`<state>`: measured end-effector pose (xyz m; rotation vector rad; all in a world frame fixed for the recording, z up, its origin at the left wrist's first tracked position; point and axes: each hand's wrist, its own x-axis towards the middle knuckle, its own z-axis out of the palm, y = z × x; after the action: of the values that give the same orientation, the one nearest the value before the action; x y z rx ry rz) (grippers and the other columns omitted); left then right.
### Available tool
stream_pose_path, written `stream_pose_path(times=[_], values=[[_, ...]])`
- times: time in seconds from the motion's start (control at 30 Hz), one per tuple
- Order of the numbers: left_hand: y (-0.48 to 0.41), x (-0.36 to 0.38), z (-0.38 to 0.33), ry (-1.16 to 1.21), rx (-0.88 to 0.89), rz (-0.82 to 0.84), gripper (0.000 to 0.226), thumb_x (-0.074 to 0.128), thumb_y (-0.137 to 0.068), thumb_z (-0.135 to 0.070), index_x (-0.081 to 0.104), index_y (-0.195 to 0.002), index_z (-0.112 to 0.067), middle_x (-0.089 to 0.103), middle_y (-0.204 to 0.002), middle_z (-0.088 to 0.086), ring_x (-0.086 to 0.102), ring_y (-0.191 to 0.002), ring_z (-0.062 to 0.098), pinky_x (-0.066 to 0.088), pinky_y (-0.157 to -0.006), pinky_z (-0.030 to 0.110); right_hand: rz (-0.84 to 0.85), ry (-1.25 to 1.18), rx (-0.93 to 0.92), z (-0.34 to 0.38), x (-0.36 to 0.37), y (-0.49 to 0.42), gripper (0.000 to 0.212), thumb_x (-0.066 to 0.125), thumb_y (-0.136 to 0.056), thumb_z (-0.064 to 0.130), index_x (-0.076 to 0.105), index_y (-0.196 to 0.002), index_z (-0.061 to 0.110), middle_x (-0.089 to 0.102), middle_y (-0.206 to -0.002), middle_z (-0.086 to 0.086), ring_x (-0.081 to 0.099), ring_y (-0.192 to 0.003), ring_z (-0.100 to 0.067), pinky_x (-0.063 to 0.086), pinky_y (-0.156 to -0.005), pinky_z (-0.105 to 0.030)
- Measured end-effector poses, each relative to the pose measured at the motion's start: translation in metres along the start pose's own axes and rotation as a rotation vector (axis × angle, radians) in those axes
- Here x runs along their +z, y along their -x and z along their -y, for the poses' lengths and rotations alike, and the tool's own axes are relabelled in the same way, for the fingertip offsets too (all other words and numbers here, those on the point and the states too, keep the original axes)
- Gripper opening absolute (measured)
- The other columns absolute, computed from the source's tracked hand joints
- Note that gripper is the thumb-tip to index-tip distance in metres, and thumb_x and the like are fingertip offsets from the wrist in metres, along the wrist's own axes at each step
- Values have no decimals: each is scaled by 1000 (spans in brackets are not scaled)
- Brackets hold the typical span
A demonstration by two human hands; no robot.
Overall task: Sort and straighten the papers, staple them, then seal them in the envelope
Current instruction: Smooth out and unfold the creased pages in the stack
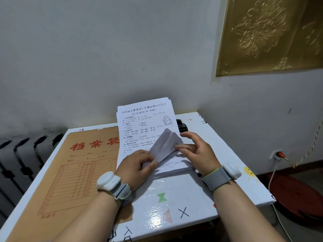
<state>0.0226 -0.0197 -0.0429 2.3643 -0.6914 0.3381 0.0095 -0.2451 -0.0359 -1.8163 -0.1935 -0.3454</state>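
Both bare forearms reach forward over the near edge of the table (188, 203), each wrist strapped with a grey band. The left hand (138, 164) lies palm down, its fingers curled and pinching the lifted papers (166, 145). The right hand (198, 151) faces it, gripping their edge between thumb and bent fingers.
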Motion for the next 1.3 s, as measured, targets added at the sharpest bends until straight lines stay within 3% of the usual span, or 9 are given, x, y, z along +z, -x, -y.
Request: stream_pose_path(times=[0.1, 0.23, 0.47, 0.57, 0.67, 0.93, 1.1, 1.23, 1.3], values=[[-1, 0, 2, 52, -31, -61, 36, 50, -74, -56, 67, -71, -25, 65, -80, -10, 54, -80, 6, 37, -65, 9, -75, 25, 16, 1, 0, -2, 37, 66, -80, -2, 53, -99, 27, 56, -109, -6, 70, -78, -20, 59, -74, -37], [-3, 2, 0, 137, -227, -106, 21, 80, -67, -34, 66, -60, -20, 63, -67, -7, 55, -66, 5, 38, -57, 16, -95, -155, 162, -1, 3, -2, 12, 59, -90, 9, 48, -91, 9, 58, -78, -16, 64, -57, -34, 57, -59, -46], [-4, 1, -3, 360, -371, -143, 36, 77, -70, -35, 56, -51, -13, 48, -47, -7, 39, -47, 3, 34, -52, 24, -126, -151, 347, -6, 1, -9, 41, 59, -85, 48, 48, -96, 10, 64, -80, -16, 66, -65, -38, 57, -61, -46], [-4, 1, -2, 309, -356, -129, 30, 72, -76, -37, 62, -60, -15, 53, -53, -7, 43, -50, 2, 35, -53, 20, -45, -122, 351, -8, 1, -8, 25, 64, -82, 6, 48, -101, 13, 48, -74, -8, 52, -54, -24, 54, -49, -35], [-4, 0, -1, 301, -342, -120, 23, 69, -80, -35, 64, -65, -17, 59, -61, -4, 47, -57, 7, 37, -56, 21, -5, 5, 307, -8, 2, -8, 34, 57, -77, -7, 52, -101, 17, 28, -66, 2, 36, -51, -15, 46, -42, -27], [-2, -1, -1, 293, -307, -151, 12, 72, -78, -33, 68, -71, -24, 68, -72, -5, 57, -66, 8, 41, -58, 15, -25, -113, 284, -2, -1, -3, 24, 62, -79, -10, 54, -95, 6, 28, -60, -2, 28, -34, -16, 38, -36, -20], [-1, 1, 0, 265, -207, -126, 9, 78, -72, -32, 70, -70, -30, 68, -80, -11, 61, -74, 12, 46, -68, 22, -55, -181, 306, -1, 0, -2, 18, 65, -81, -3, 56, -93, 7, 31, -51, -1, 40, -26, -18, 30, -38, -23], [0, -2, -3, 289, -88, -83, 13, 71, -70, -55, 71, -79, -45, 62, -97, -27, 58, -90, -3, 41, -74, 7, -85, -195, 309, 5, 0, -5, 17, 65, -86, 17, 55, -96, 9, 40, -50, -7, 41, -25, -21, 26, -33, -15], [0, -1, -3, 260, -58, -73, 18, 60, -76, -55, 70, -88, -45, 59, -103, -30, 56, -93, -7, 38, -75, 3, -116, -206, 365, 4, 2, -10, 24, 58, -91, 30, 53, -99, 8, 52, -68, -13, 52, -37, -23, 40, -34, -23]])
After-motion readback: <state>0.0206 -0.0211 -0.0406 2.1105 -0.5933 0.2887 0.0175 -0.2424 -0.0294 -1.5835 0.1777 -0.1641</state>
